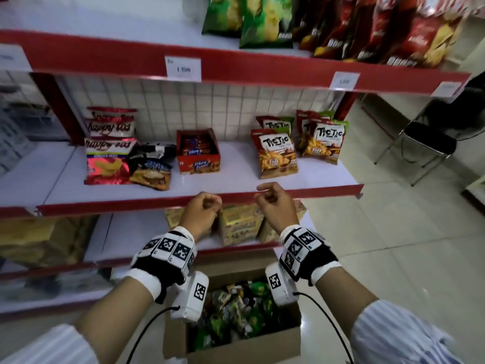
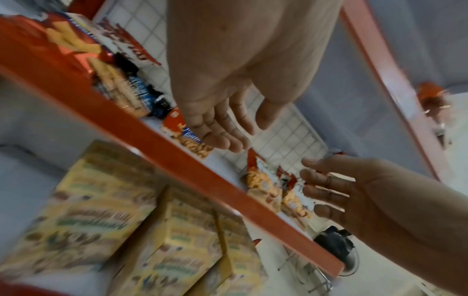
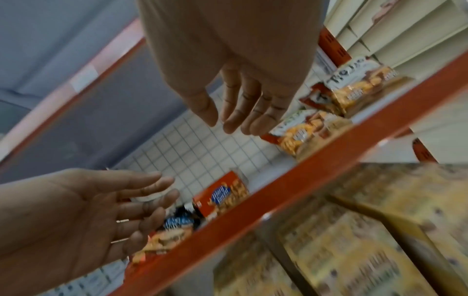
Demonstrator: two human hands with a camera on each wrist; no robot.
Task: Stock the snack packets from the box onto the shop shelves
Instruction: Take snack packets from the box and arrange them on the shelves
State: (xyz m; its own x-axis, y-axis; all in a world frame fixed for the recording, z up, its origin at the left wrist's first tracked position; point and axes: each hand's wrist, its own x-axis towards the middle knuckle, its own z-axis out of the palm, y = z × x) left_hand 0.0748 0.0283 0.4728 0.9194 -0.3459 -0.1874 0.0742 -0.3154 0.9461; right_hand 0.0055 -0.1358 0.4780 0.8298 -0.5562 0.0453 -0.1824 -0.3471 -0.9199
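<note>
An open cardboard box (image 1: pixel 244 349) stands on the floor below my wrists, full of small green and mixed snack packets (image 1: pixel 236 308). Both hands hover side by side at the red front edge of the middle shelf (image 1: pixel 236 181). My left hand (image 1: pixel 207 204) (image 2: pixel 228 130) has loosely curled fingers and holds nothing. My right hand (image 1: pixel 267 197) (image 3: pixel 240 118) is just as relaxed and empty. On that shelf stand Tic Tic bags (image 1: pixel 278 153), a red display box of biscuits (image 1: pixel 198 153) and Happy Tos bags (image 1: pixel 107 164).
Dark packets (image 1: pixel 152 164) lie beside the Happy Tos bags. Yellow cartons (image 1: pixel 240 224) fill the lower shelf behind my hands. Green (image 1: pixel 265 19) and red chip bags (image 1: pixel 380 30) stand on the top shelf. A black folding chair (image 1: pixel 425 145) is on the tiled floor at right.
</note>
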